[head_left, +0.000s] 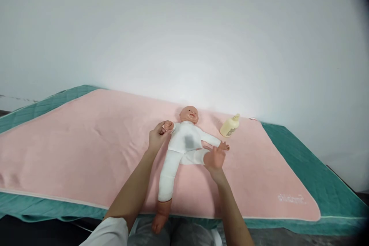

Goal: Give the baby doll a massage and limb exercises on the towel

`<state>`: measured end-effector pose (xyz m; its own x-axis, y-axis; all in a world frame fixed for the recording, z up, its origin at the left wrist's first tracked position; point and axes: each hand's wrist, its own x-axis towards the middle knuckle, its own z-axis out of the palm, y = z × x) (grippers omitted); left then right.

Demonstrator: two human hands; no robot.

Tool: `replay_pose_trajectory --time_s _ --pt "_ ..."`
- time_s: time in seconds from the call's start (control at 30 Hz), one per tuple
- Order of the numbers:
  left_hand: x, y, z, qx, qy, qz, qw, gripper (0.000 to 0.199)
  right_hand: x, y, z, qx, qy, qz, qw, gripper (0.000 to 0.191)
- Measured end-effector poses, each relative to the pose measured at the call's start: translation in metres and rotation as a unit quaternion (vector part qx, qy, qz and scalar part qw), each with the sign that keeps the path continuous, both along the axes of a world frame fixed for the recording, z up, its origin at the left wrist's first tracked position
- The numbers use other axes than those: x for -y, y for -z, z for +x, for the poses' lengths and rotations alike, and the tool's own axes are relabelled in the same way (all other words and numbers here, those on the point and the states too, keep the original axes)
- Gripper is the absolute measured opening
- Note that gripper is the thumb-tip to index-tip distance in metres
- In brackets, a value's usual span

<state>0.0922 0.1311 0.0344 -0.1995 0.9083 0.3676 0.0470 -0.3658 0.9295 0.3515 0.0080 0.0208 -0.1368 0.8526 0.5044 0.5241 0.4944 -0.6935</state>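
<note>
Head view: pink blanket [115,142], pale wall [184,38].
Central doll [187,136] between: left hand [157,136] pinching its fist [168,125], right hand [216,172] against its foot [217,157], grip unclear.

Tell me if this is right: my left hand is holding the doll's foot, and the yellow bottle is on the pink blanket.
Not the foot: the head view shows your left hand holding the doll's hand. The yellow bottle is indeed on the pink blanket.
</note>
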Motion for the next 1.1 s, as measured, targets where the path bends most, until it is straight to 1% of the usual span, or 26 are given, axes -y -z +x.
replay_pose_trajectory --time_s 0.07,0.17,0.23,0.33,0.47,0.57,0.63,0.77,0.9,0.97,1.1 --pt "0.001 0.002 0.001 -0.041 0.039 0.016 0.998 0.04 -0.011 -0.006 -0.005 -0.054 -0.026 -0.03 0.998 0.047" --pt "0.002 0.004 0.001 -0.067 0.092 0.033 0.993 0.036 -0.022 -0.017 -0.013 -0.145 -0.063 -0.111 0.981 0.048" --pt "0.003 0.004 0.001 -0.075 0.126 0.035 0.989 0.034 -0.03 -0.025 -0.018 -0.162 -0.072 -0.148 0.973 0.048" --pt "0.003 0.005 0.0 -0.082 0.159 0.03 0.983 0.033 -0.045 -0.03 -0.026 -0.153 -0.053 -0.171 0.972 0.053" --pt "0.004 0.005 -0.001 -0.071 0.174 0.015 0.982 0.036 -0.067 -0.023 -0.033 -0.123 -0.004 -0.164 0.979 0.052" --pt "0.004 0.003 -0.002 -0.064 0.203 0.003 0.977 0.041 -0.079 -0.015 -0.035 -0.117 0.009 -0.149 0.982 0.049" --pt "0.004 0.002 -0.001 -0.073 0.228 -0.004 0.971 0.045 -0.084 -0.011 -0.034 -0.119 0.019 -0.153 0.981 0.045" --pt "0.004 0.004 0.0 -0.116 0.276 -0.02 0.954 0.054 -0.088 -0.006 -0.032 -0.134 0.055 -0.161 0.976 0.042" --pt "0.004 0.009 0.003 -0.137 0.32 -0.044 0.937 0.057 -0.091 -0.004 -0.031 -0.136 0.065 -0.16 0.976 0.044" --pt "0.003 0.011 0.005 -0.145 0.327 -0.049 0.933 0.057 -0.092 -0.004 -0.032 -0.132 0.069 -0.163 0.975 0.046" --pt "0.004 0.013 0.006 -0.158 0.318 -0.051 0.933 0.054 -0.091 -0.006 -0.034 -0.122 0.068 -0.158 0.977 0.048"
